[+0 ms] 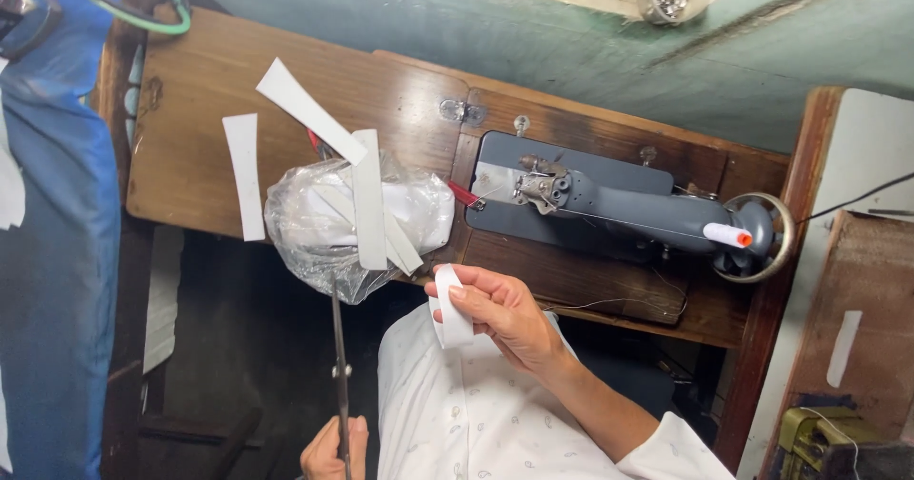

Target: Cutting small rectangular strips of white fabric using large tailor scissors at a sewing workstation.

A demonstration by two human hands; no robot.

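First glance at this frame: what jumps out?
The grey sewing machine set in the wooden table, right of centre. Left of it sits a clear plastic bag with white strips draped over it. Nearest the camera, the right hand pinches a looped white strip, while the left hand at the bottom edge grips long scissors pointing toward the bag.

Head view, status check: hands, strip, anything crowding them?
Right hand pinching folded white strip. Left hand gripping scissors. Plastic bag of strips close beside blades.
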